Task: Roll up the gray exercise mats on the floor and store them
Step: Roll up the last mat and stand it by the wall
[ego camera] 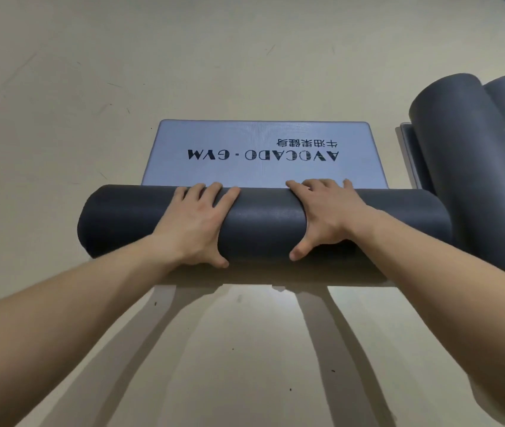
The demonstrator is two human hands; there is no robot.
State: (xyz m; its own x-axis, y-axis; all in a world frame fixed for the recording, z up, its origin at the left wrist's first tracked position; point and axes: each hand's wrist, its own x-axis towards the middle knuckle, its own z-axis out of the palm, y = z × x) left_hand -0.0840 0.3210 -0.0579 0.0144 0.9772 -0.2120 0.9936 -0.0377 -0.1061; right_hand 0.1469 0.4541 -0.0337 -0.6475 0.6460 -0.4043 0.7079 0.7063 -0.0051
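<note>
Down on the beige floor [60,87], the mat roll [263,223] lies mid-frame. The left hand [192,224] and right hand [326,217] wrap over it, fingers slightly spread on top, thumbs on the near side. Uneven pushing could skew it off the short flat tail [260,140], and easing the grip probably lets it spring open. Rolled mats [476,167] crowd its right end.

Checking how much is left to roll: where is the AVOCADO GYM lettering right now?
Head view, centre: the lettering lies upside down on the unrolled part of the mat, just beyond the roll gripped by the left hand and right hand.
</note>
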